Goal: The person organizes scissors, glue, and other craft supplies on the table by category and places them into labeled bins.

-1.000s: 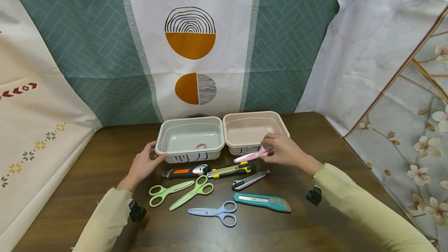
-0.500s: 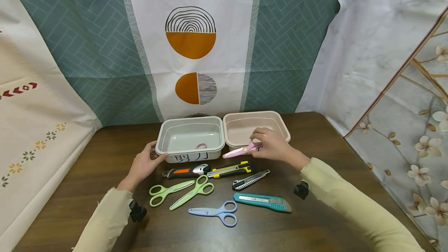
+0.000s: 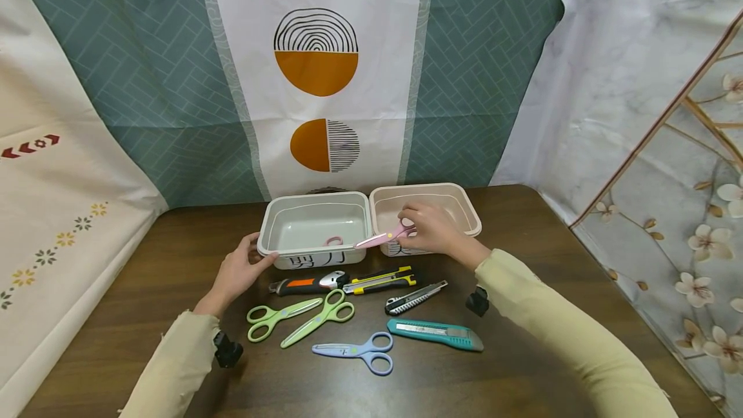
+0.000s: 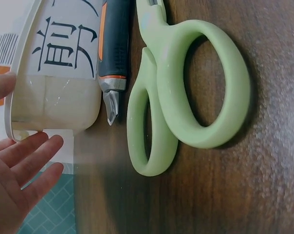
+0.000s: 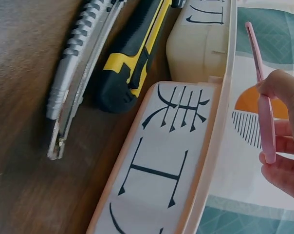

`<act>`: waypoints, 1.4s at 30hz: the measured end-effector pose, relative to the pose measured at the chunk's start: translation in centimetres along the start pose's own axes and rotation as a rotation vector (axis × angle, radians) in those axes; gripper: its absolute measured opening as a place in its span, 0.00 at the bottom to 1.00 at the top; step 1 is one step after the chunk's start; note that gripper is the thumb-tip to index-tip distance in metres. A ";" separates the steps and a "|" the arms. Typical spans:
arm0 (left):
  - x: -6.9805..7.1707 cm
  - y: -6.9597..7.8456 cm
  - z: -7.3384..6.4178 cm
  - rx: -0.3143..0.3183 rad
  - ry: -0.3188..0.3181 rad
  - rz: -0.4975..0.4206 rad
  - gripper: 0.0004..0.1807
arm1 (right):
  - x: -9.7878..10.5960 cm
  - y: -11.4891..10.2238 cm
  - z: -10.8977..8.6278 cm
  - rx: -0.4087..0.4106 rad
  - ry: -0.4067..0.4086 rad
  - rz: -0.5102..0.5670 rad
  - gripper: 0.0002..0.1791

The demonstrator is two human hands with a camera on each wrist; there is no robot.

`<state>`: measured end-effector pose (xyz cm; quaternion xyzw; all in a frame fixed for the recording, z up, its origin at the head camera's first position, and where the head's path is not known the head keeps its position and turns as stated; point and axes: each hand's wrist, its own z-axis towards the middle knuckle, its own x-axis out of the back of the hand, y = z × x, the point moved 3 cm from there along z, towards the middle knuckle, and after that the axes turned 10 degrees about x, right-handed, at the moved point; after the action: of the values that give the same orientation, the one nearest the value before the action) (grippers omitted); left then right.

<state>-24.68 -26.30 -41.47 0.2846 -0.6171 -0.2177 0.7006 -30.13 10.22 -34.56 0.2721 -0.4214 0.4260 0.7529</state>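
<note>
My right hand (image 3: 428, 228) pinches a pair of pink scissors (image 3: 378, 239) by the handles, over the front rim of the beige box. The blades point left and overlap the front right corner of the grey-green box (image 3: 356, 258). In the right wrist view, thumb and fingers hold the pink scissors (image 5: 267, 131) edge-on. My left hand (image 3: 237, 273) holds the grey-green box's left front corner, thumb on the rim; its lower fingers lie loosely beside the box in the left wrist view. Inside that box, a pink handle loop (image 3: 333, 241) shows; the rest is hidden.
The beige box (image 3: 470, 211) stands right of the grey-green one. Before them lie an orange-black cutter (image 3: 302, 286), a yellow-black cutter (image 3: 380, 282), a silver cutter (image 3: 415, 298), a teal cutter (image 3: 435, 334), two green scissors (image 3: 318, 319) and blue scissors (image 3: 354, 351). Patterned cloth hangs behind.
The right hand has carried the pink scissors leftward and slightly up, from in front of the beige box to the grey-green box's edge. The left hand has stayed on its box.
</note>
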 end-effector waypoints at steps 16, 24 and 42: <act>0.2 -0.1 -0.1 0.007 -0.005 0.000 0.36 | -0.6 0.1 2.4 -0.038 -0.008 -0.004 0.14; 0.1 0.0 0.0 0.007 -0.011 0.000 0.37 | -1.4 -0.5 3.6 -0.064 -0.005 -0.017 0.15; 0.1 0.2 -0.1 0.016 -0.015 -0.007 0.37 | -3.6 -1.2 5.9 -0.095 -0.012 -0.041 0.17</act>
<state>-24.56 -26.22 -41.24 0.2906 -0.6231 -0.2171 0.6929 -32.48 3.56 -34.83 0.2473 -0.4398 0.3885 0.7710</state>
